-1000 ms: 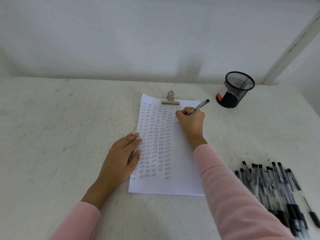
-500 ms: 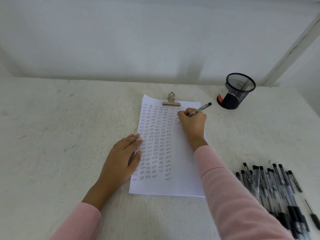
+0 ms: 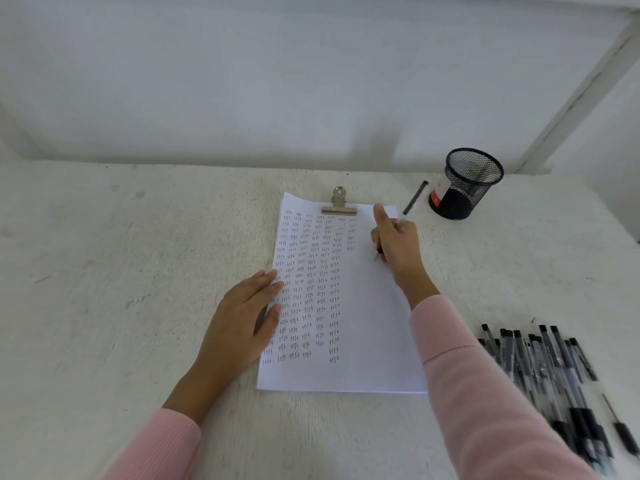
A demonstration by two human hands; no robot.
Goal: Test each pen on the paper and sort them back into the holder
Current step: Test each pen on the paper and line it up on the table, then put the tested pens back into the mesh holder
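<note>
Ink check in progress

Right grip (image 3: 396, 247) clasps a blurred black pen (image 3: 414, 200), tip down at the blank right side of the paper (image 3: 367, 323); left grip (image 3: 242, 317) lies flat, fingers straight, on the sheet's left edge. Mesh holder (image 3: 465, 183) stands beyond on the surface (image 3: 138, 271); loose pens (image 3: 547, 368) lie heaped at right.

The pen pile (image 3: 540, 358) — blurred, cut off lower right; held pen (image 3: 415, 199) smeared — middle hidden.
</note>
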